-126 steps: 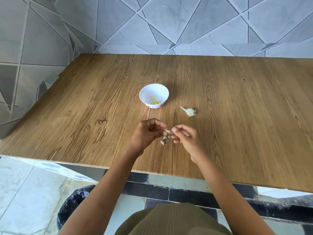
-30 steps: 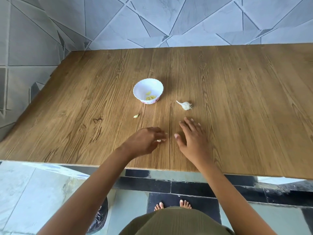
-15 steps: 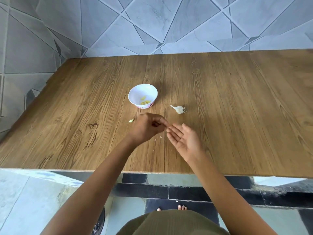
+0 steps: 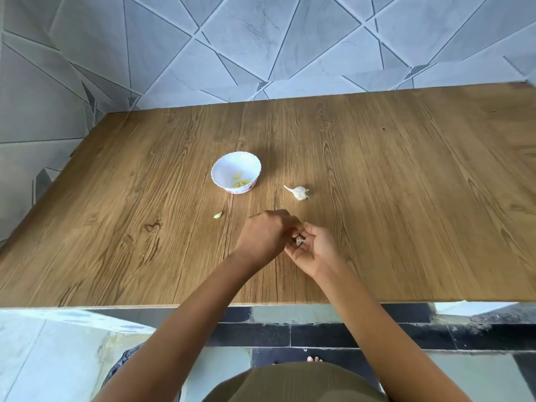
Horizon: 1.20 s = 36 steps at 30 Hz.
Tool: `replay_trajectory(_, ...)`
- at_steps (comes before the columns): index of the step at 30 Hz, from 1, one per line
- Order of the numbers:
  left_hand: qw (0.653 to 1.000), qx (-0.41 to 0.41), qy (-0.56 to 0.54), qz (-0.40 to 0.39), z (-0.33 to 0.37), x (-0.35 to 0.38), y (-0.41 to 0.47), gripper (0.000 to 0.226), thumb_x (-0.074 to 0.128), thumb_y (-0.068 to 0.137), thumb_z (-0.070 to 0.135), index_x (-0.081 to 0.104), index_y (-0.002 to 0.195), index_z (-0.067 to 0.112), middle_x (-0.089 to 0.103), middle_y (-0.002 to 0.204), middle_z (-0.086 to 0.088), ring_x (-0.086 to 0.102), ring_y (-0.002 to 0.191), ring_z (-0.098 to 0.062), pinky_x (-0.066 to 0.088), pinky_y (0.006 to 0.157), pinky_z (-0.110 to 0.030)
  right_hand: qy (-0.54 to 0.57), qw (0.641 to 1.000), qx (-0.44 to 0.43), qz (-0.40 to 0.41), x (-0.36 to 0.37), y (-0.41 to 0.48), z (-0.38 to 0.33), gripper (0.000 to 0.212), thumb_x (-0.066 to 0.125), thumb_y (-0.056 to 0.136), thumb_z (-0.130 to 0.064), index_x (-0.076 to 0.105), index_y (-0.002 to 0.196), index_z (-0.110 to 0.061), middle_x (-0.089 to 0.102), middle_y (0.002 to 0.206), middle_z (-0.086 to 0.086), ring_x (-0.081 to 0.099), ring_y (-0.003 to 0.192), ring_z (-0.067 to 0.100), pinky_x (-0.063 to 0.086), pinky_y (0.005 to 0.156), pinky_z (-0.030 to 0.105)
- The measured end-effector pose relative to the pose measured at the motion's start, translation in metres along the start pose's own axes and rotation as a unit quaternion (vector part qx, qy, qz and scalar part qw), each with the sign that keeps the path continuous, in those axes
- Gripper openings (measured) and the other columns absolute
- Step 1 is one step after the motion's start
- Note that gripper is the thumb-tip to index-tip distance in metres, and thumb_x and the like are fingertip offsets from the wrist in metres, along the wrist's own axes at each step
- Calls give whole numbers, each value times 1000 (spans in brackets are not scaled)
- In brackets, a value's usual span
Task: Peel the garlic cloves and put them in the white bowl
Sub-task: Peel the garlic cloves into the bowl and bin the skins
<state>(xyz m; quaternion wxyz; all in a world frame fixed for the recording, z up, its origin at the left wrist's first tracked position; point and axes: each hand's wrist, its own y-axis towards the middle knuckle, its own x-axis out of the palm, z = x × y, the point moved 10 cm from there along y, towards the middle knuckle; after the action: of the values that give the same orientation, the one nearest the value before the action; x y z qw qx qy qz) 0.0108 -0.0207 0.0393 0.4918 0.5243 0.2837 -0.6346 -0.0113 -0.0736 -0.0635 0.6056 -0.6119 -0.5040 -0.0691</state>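
Peel (image 4: 299, 241) pinched in curled left hand (image 4: 265, 236), right hand (image 4: 317, 250) cupped round it. Clove (image 4: 218, 215) loose left, near bowl (image 4: 223, 166). Bulb (image 4: 298, 192) beyond. Table (image 4: 406, 227) stretches wide rightward; near edge behind wrists.

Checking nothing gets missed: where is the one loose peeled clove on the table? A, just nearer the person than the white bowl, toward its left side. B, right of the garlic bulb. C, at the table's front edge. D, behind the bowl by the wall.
A: the peeled clove lies on the wooden table just in front of the white bowl, toward its left side, well left of the garlic bulb.
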Motion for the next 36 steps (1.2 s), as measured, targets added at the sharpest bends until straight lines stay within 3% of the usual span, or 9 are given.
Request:
replay_trajectory(4,997,0,-78,13,-19,-2,-1,33,49,85,7,73,100,24,73,93,0,69,80,-22,56,68,-38,1,1000,-7,-30,3,1,-5,32,36,100,-16,58,89,5,60,85,18,60,80,26,55,77,34)
replay_trajectory(7,997,3,-72,-1,-40,3,0,35,51,82,-11,75,97,10,73,96,-7,70,83,-23,53,74,-27,-19,999,-33,-36,1,0,-15,34,33,101,-15,60,95,5,63,93,18,61,90,26,50,89,36)
replay_trajectory(9,997,44,-60,-28,-39,11,-4,38,50,79,-17,74,97,6,72,97,-9,69,84,-23,53,75,-27,-24,998,-40,-31,-3,-1,-19,35,33,102,-15,61,96,4,64,97,18,60,95,26,47,91,36)
replay_trajectory(12,993,87,-50,-55,-34,20,-13,38,52,75,-18,74,97,5,71,95,-10,69,83,-24,57,72,-36,-18,999,-38,-27,-6,-1,-20,35,33,101,-15,62,95,4,65,99,18,60,98,26,46,93,36)
replay_trajectory(17,992,94,-64,-50,-45,16,-37,36,52,76,-19,74,94,4,72,96,-9,70,84,-20,57,76,-28,-6,999,-27,-32,-7,-3,-17,35,33,101,-15,61,95,5,65,99,18,59,102,27,46,91,36)
replay_trajectory(21,993,55,-96,-44,-56,10,-40,31,53,80,-13,73,96,4,71,96,-8,69,83,-18,53,75,-22,-7,999,-22,-29,-7,-3,-14,36,33,102,-15,61,96,5,64,99,17,59,102,27,47,91,35)
replay_trajectory(25,994,46,-79,-53,-44,14,-32,32,55,80,-14,74,97,5,71,94,-9,68,80,-18,54,72,-26,-8,999,-23,-28,-7,-3,-12,36,33,102,-16,62,95,5,65,98,17,60,96,25,47,90,35)
replay_trajectory(31,985,-164,-25,-40,-71,30,-36,27,51,87,-6,72,95,9,68,91,-7,65,81,-21,48,66,-24,-15,999,-27,-30,-5,-5,-11,34,33,101,-15,61,94,4,65,95,17,61,92,25,46,92,35)
replay_trajectory(36,981,-154,-118,-21,-59,25,-32,24,53,85,-7,73,94,3,72,93,-7,66,88,-18,47,78,-18,-19,999,-31,-27,-6,-6,-10,34,33,101,-15,61,95,4,64,96,17,61,93,25,47,89,34)
